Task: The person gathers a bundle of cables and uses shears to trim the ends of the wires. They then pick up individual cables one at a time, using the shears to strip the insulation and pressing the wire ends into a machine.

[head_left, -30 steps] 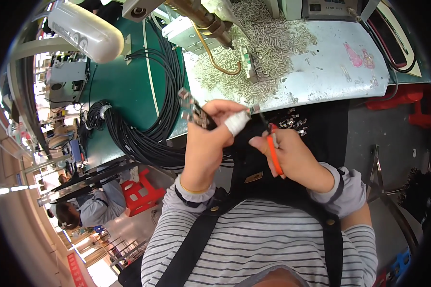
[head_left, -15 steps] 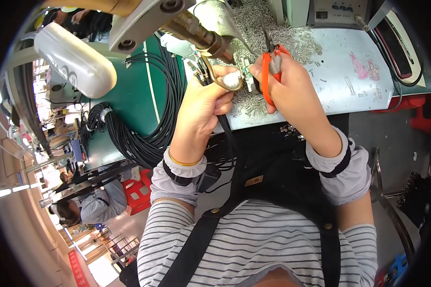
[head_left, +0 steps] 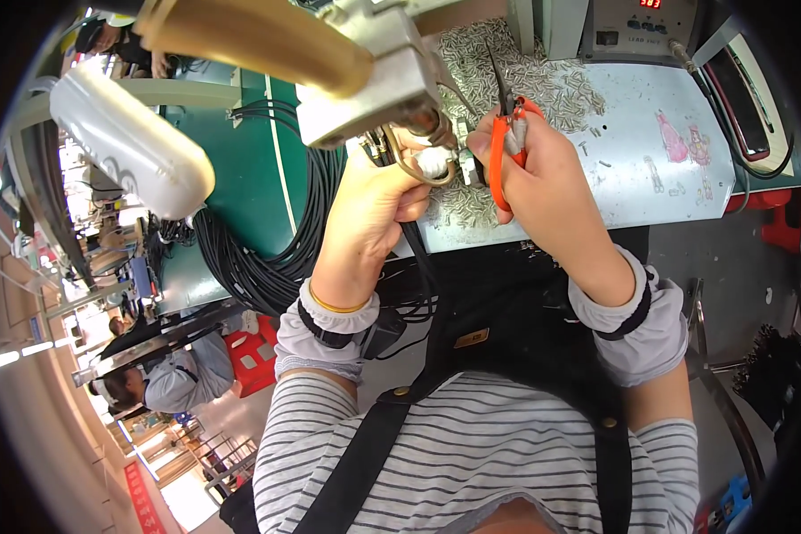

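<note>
My left hand [head_left: 360,218] is closed around several thin black cables [head_left: 416,245], whose stripped ends show near its fingertips. White wrapping [head_left: 432,161] covers its thumb tip, beside a curved tan tube. My right hand [head_left: 556,182] has orange-handled pliers [head_left: 497,173] tucked in its palm, the dark pointed jaws aimed away from me. Its thumb and forefinger are at a small pale part [head_left: 472,165] facing the cable ends. The tip of a bracket-mounted soldering iron [head_left: 267,44] comes down just over the gap between both hands, hiding part of the contact.
Small silver metal pieces [head_left: 547,80] lie heaped behind my hands. A control box [head_left: 636,31] with a lit red display stands at the back right. Coiled black cable [head_left: 240,258] rests on the green mat [head_left: 240,169]. A white lamp-like housing [head_left: 129,142] hangs at the left.
The soldering iron and its bracket have come down and to the right, onto the spot between my hands. My hands keep their grips and have barely moved.
</note>
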